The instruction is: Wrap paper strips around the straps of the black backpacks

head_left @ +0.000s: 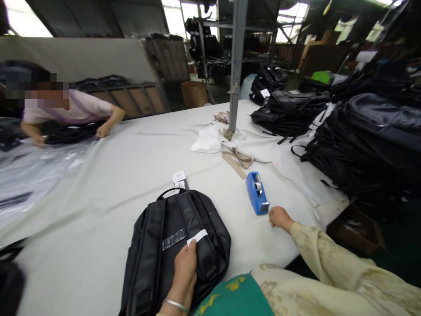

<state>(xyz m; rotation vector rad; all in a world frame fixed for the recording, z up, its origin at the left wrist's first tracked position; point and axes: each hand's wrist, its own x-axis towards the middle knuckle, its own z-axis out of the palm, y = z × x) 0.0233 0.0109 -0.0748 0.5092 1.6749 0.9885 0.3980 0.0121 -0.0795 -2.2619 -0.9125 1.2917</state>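
A black backpack (171,254) lies on the table in front of me with its shoulder straps facing up. My left hand (187,265) is closed on one strap, its thumb pressing a white paper strip (197,237) that lies across the strap. Beside the strip, a piece of clear plastic (173,239) rests on the back panel. White tags (179,177) stick out past the top handle. My right hand (279,217) has its fingers pinched together, just to the right of the cutter end of a blue tape dispenser (257,193). Anything between those fingers is too small to make out.
Tan strips (239,159) and a white plastic bag (207,139) lie by a metal post (235,66). Black backpacks (371,145) are piled at the right. Across the table, a person (75,109) handles a black item near clear plastic sheets (42,171).
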